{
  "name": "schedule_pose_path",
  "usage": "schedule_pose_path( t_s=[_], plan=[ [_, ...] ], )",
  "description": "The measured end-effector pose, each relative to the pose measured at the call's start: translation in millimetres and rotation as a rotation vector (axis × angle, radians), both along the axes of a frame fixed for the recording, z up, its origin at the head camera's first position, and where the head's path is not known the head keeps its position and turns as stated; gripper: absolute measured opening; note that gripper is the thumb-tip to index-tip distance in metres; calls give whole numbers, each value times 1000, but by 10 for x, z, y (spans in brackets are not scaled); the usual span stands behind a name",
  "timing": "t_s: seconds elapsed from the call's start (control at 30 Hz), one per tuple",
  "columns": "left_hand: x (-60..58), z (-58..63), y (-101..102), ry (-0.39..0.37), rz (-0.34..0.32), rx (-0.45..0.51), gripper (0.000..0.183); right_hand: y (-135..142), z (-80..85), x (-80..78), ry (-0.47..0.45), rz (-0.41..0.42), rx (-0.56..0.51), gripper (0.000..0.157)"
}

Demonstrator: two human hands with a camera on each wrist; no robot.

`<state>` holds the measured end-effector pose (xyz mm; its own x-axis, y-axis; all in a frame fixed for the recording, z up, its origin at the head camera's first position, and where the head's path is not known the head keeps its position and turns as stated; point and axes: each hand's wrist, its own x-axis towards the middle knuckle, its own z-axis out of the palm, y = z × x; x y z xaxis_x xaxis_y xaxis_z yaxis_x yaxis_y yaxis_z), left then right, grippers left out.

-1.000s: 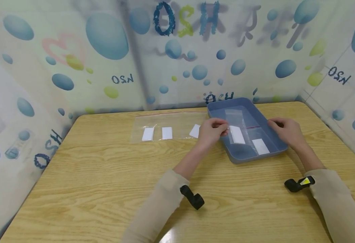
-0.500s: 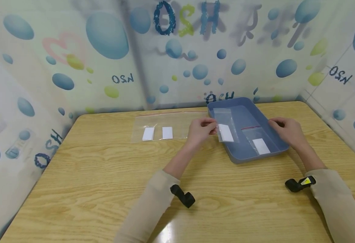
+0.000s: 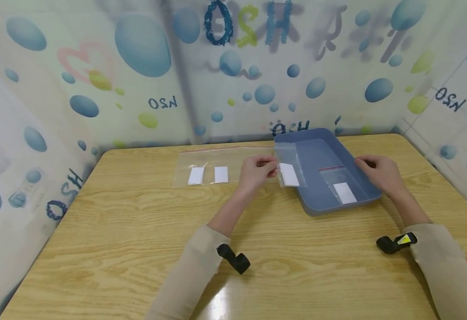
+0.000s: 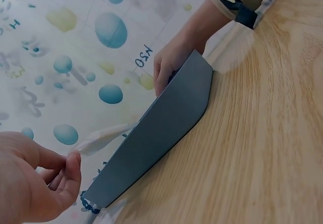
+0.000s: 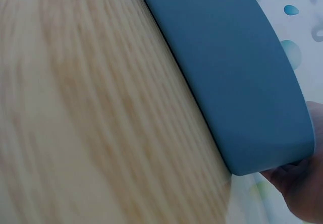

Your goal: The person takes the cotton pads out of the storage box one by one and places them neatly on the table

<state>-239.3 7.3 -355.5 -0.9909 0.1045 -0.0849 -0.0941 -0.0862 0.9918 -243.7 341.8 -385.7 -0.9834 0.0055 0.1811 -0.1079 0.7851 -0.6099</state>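
Observation:
My left hand [image 3: 256, 172] pinches the edge of a small clear zip bag [image 3: 289, 174] with a white rectangular piece inside. The bag hangs over the left rim of a blue-grey tray [image 3: 317, 155]. In the left wrist view, thumb and fingertips of the left hand [image 4: 43, 176] meet on the bag [image 4: 103, 137], seen nearly edge-on beside the tray [image 4: 151, 138]. On the tray's right side, my right hand [image 3: 381, 175] grips the rim; the right wrist view shows only part of that hand [image 5: 303, 188] behind the tray wall [image 5: 232, 77].
Another zip bag with a white piece [image 3: 344, 193] lies inside the tray at its near right. Left of the tray, clear zip bags lie in a row with white pieces [image 3: 196, 175] in them. A patterned wall [image 3: 145, 106] borders the wooden table [image 3: 137, 231].
The left hand has moved left with the zip bag, from over the tray's middle to its left rim. It now covers a white piece on the table. The right hand stays put.

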Motion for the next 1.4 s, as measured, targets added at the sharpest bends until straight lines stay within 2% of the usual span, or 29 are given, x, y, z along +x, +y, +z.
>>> schedule_pose_path(
  t_s=[0.33,0.7,1.03,1.4],
  plan=[
    [-36,-19,-125,2,-5,-22,18,2,-6,-9,-3,1,3,50],
    [-101,88,-398,31,-5,-53,19,9,-8,-18,6,10,8,50],
    [-159,200,-653,34,53,-38,22,3,-10,-10,7,4,11,48],
    [-226,246,-926,16,133,-42,26,1,-5,-5,15,6,12,48]
  ],
)
